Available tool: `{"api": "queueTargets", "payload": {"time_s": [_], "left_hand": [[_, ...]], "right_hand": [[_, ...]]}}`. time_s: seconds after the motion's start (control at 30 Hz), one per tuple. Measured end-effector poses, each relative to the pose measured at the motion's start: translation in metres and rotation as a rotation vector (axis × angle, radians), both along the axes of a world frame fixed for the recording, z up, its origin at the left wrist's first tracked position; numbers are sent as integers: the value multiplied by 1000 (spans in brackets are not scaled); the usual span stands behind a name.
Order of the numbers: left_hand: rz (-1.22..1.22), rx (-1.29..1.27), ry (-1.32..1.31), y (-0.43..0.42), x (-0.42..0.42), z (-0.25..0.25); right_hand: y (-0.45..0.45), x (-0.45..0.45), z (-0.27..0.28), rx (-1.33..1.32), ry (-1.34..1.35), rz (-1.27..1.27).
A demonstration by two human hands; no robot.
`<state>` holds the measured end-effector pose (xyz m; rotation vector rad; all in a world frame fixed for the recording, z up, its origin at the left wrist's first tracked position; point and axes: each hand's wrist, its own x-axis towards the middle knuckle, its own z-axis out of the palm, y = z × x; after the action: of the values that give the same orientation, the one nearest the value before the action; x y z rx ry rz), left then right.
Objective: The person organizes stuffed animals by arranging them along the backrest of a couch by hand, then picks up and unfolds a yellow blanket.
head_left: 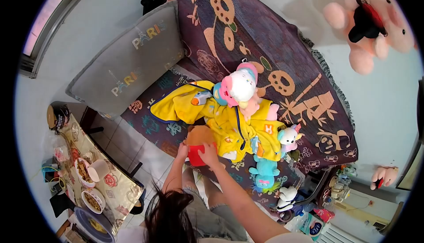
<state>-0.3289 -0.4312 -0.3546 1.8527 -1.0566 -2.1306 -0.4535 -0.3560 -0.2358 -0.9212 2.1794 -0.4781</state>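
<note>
Between my two hands is a brown and red plush toy (200, 138), held in front of my legs at the sofa's front edge. My left hand (181, 150) grips its left side, and my right hand (209, 156) presses on the red part from the right. Just beyond it, a yellow printed blanket (221, 118) with dark blue trim lies crumpled on the seat. On top of that blanket rest a white and pink plush toy (242, 85) and other pink plush pieces. To the right sit a teal plush toy (266, 172) and a small white plush (289, 137).
A grey cushion (132, 59) leans at the sofa's left end. The panda-patterned sofa cover (260, 35) runs behind. At left, a table (115, 189) carries bowls (93, 201) and a cup (98, 170). Pink plush toys (366, 26) hang on the right wall.
</note>
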Motion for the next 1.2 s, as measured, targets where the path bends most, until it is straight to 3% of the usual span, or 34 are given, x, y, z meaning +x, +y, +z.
{"api": "queueTargets", "payload": {"time_s": [0.1, 0.13, 0.27, 0.47, 0.6, 0.7, 0.9, 0.97, 1.2], "left_hand": [[9, 62, 207, 3, -24, 49], [-15, 95, 188, 7, -28, 46], [66, 157, 221, 18, -70, 133], [-15, -126, 284, 30, -105, 178], [29, -197, 264, 27, -118, 238], [91, -256, 277, 27, -115, 258], [3, -286, 59, 3, -89, 304], [-84, -230, 264, -12, -82, 311], [-4, -328, 384, -43, -107, 387]], "right_hand": [[9, -15, 4, -36, -8, -99], [9, -21, 3, 10, -90, -120], [21, -42, 11, -67, -99, -228], [35, -69, 56, -254, -141, -411], [35, -88, 103, -488, -240, -459], [36, -97, 130, -579, -230, -405], [25, -112, 197, -692, -670, -302], [20, -119, 215, -787, -705, -234], [5, -139, 280, -929, -605, -151]]}}
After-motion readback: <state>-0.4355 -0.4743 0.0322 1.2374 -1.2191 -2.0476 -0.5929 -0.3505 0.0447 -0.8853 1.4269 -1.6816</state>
